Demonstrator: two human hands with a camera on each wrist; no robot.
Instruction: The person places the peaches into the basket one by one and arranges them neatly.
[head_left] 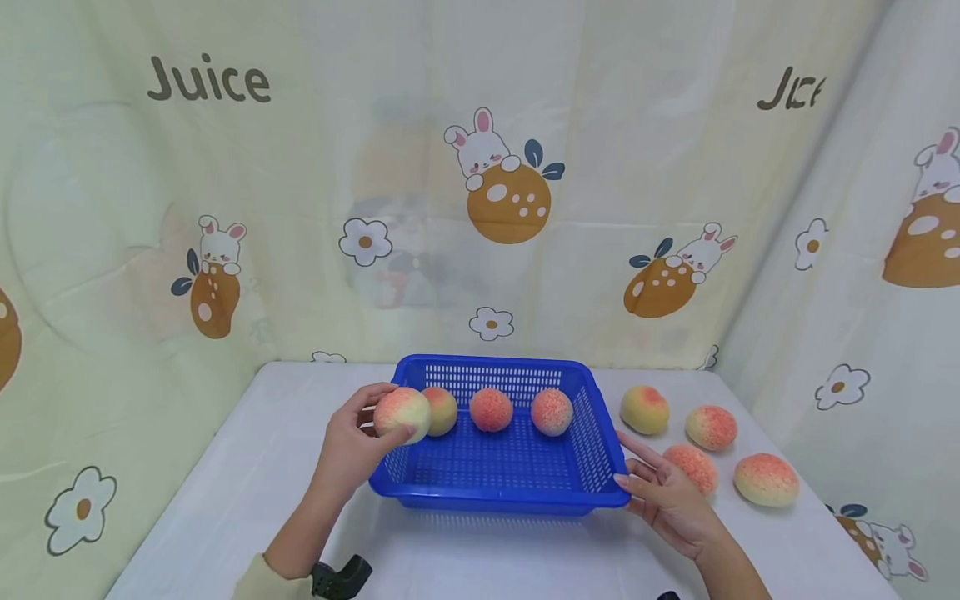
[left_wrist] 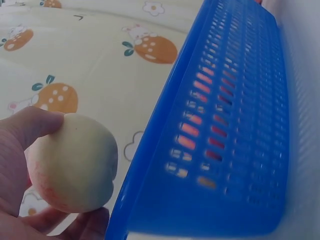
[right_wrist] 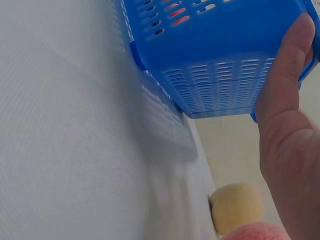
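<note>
Three peaches lie in the basket; four peaches remain on the desk; the left hand has fingers grasping another peach; the right hand, the basket's rim.

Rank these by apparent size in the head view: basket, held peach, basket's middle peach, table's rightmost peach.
1. Basket
2. Held peach and rightmost peach: too alike to rank, and nearness to the camera may skew both
3. Middle peach
</note>
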